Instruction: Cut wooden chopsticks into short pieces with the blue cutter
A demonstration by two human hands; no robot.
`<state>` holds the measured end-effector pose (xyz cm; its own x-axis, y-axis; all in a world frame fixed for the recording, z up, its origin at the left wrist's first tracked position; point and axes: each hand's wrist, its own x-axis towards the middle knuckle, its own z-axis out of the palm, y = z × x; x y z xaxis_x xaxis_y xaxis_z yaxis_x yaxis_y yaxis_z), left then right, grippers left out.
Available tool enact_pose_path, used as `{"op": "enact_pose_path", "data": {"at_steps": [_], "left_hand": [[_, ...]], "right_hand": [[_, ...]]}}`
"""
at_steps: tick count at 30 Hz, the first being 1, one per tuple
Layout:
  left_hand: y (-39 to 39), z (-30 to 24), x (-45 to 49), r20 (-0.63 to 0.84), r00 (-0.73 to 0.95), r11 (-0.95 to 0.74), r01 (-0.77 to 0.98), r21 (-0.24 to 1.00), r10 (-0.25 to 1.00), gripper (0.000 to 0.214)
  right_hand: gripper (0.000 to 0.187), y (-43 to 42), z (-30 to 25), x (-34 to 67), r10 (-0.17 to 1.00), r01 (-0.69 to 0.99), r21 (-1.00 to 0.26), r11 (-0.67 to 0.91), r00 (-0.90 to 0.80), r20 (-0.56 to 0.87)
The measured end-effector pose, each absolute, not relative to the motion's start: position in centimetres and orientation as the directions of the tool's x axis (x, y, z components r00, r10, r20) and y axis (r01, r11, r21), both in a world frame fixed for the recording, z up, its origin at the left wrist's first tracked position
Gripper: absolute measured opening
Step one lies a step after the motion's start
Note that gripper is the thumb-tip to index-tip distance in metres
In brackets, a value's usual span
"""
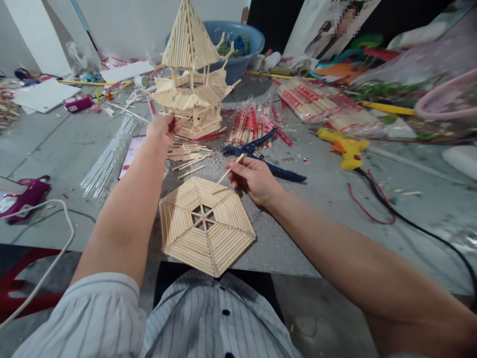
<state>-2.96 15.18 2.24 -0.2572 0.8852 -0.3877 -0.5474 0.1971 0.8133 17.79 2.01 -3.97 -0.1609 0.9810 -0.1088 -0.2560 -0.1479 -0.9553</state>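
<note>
A flat hexagon of glued wooden sticks [206, 224] lies on the table edge in front of me. My right hand [252, 178] is closed on a short wooden stick [227, 174] whose lower end touches the hexagon's upper right side. My left hand [162, 129] reaches forward, fingers pinched on a thin stick [178, 116] beside the lower roof of a tall stick pagoda [192, 74]. A small heap of loose cut sticks [188, 155] lies between the pagoda and the hexagon.
Blue-handled cutters [261, 156] lie behind my right hand. A yellow glue gun [345, 146] with a black cord sits to the right. Packs of chopsticks [320, 104], a blue basin [238, 44], a phone [130, 154], clear glue sticks [104, 159] and a purple glue gun [24, 196] surround the work.
</note>
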Motion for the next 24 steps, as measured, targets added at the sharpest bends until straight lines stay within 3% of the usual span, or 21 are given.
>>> {"op": "enact_pose_path", "data": {"at_steps": [8,24], "left_hand": [[15.5,1.9,-2.4,-0.281,-0.301,0.156,-0.379,0.912,0.911,0.030],[17.7,0.4,-3.2,-0.241,-0.274,0.143,-0.334,0.932,0.931,0.026]], "right_hand": [[0.044,1.9,-3.8,17.8,0.971,-0.248,-0.950,-0.192,-0.186,-0.148],[0.045,1.9,-3.6,17.8,0.967,-0.244,-0.946,-0.213,-0.188,-0.170]]}}
